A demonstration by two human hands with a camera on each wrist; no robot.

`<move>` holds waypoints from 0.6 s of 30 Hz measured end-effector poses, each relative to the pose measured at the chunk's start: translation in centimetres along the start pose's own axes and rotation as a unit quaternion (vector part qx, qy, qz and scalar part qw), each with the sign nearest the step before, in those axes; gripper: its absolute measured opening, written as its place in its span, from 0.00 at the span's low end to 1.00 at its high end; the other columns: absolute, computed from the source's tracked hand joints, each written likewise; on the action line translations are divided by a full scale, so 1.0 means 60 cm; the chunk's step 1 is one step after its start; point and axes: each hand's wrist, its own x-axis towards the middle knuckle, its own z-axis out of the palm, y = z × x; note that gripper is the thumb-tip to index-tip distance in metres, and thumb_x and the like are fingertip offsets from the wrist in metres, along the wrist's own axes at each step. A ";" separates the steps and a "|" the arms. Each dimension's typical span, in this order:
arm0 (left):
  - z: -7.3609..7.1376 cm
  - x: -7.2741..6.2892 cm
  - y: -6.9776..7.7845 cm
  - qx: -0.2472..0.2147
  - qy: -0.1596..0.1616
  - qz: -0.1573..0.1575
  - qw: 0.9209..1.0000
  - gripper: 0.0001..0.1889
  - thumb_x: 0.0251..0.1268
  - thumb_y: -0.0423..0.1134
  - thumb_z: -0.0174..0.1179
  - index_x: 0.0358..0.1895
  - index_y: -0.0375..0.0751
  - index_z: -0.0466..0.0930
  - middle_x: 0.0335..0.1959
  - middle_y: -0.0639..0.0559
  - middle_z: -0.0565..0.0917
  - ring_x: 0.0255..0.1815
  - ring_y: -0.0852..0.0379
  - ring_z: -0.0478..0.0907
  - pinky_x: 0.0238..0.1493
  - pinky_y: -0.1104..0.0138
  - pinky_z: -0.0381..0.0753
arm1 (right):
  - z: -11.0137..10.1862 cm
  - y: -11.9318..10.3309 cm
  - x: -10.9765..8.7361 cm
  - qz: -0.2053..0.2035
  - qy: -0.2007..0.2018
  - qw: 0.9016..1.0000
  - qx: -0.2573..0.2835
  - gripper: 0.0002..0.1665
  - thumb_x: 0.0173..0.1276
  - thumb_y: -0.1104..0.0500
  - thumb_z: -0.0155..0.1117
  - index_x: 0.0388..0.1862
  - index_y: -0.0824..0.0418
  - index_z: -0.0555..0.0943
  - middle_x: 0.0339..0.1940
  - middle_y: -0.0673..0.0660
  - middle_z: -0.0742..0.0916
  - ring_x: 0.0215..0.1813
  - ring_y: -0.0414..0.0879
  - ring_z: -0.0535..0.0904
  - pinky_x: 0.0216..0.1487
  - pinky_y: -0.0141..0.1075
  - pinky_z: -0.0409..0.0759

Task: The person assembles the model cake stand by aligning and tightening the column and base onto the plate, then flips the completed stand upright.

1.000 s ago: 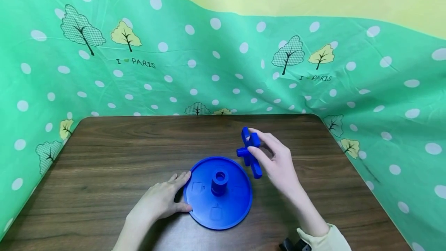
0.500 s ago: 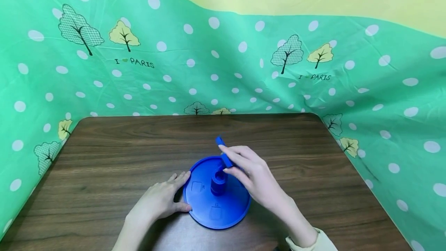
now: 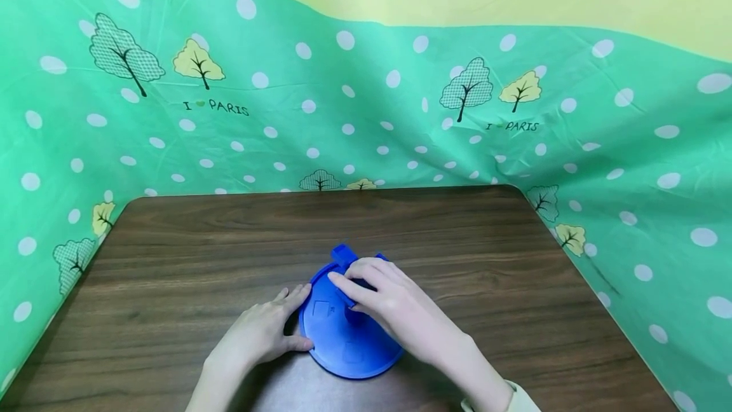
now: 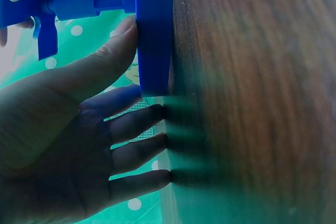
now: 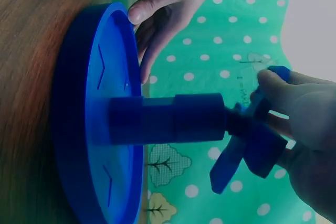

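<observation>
A round blue base lies flat on the table, with a hollow blue post standing upright from its middle. My left hand rests at the base's left rim, thumb and index finger touching the edge, the other fingers straight with their tips on the tabletop. Over the post, my right hand grips a blue cross-shaped piece with several flat arms. Its short peg points down at the post's top end, lined up with it in the right wrist view. My right hand hides most of this piece in the head view.
The brown wooden table has rounded far corners. A green curtain with white dots and printed trees hangs behind it and along both sides.
My right hand has brought the cross-shaped piece leftward from beside the base to above the post and tilted it so its peg points down. My left hand has stayed at the rim.
</observation>
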 end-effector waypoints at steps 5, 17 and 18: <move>0.001 0.000 -0.001 0.003 0.002 0.001 1.000 0.51 0.50 0.63 0.75 0.79 0.50 0.65 0.76 0.39 0.72 0.74 0.31 0.71 0.67 0.33 0.72 | 0.004 -0.011 0.003 -0.016 -0.029 0.999 -0.025 0.38 0.68 0.56 0.73 0.76 0.44 0.73 0.62 0.46 0.83 0.71 0.45 0.74 0.73 0.41 0.77; 0.004 0.001 -0.002 0.005 0.005 0.002 1.000 0.52 0.50 0.62 0.76 0.79 0.49 0.66 0.76 0.37 0.72 0.73 0.30 0.72 0.66 0.33 0.73 | 0.020 -0.023 -0.007 -0.008 -0.056 0.998 -0.041 0.29 0.70 0.54 0.71 0.69 0.40 0.78 0.63 0.43 0.83 0.73 0.45 0.72 0.78 0.51 0.70; 0.004 0.001 -0.002 0.004 0.006 0.003 1.000 0.51 0.50 0.62 0.76 0.78 0.49 0.66 0.76 0.37 0.72 0.73 0.30 0.72 0.66 0.33 0.73 | 0.021 -0.021 -0.009 -0.006 -0.055 0.998 -0.031 0.29 0.70 0.52 0.71 0.69 0.41 0.78 0.63 0.44 0.83 0.73 0.45 0.73 0.77 0.53 0.70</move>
